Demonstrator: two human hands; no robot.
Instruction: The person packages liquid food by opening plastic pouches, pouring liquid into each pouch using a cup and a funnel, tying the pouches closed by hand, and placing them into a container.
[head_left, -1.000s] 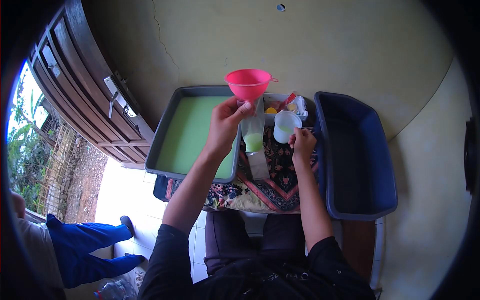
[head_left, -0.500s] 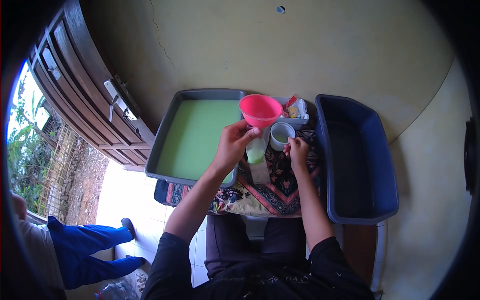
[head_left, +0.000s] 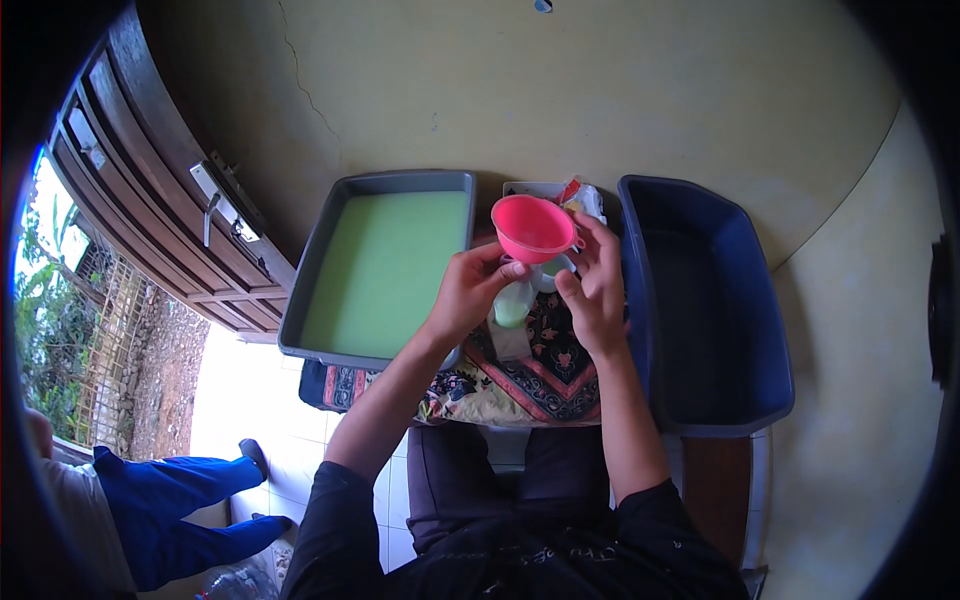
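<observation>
1. The pink funnel (head_left: 533,222) is held above the cloth-covered surface, wide mouth up and slightly tilted. It is smooth and round, with a small loop at the rim on the right.
2. The left hand (head_left: 470,292) has its thumb and fingers clamped on the funnel's lower part. The clear bag (head_left: 512,305) hangs just below, with pale green liquid in its bottom.
3. The right hand (head_left: 600,300) is open, thumb apart from the fingers, beside the funnel's rim; whether it touches the rim cannot be told.
4. Partly hidden behind the hands is a whitish cup (head_left: 553,272). Beyond it sits a pale box (head_left: 517,188) with small packets (head_left: 586,200).
5. The patterned cloth (head_left: 548,365) shows dark, pink and cream designs. The grey tray (head_left: 290,340) to the left holds green liquid; the dark blue tub (head_left: 700,290) stands to the right.
6. Farther out are a plain wall (head_left: 600,90), a wooden door (head_left: 150,180) standing open, a white tiled floor (head_left: 300,440) and, at left, another person (head_left: 170,510) in blue trousers.
</observation>
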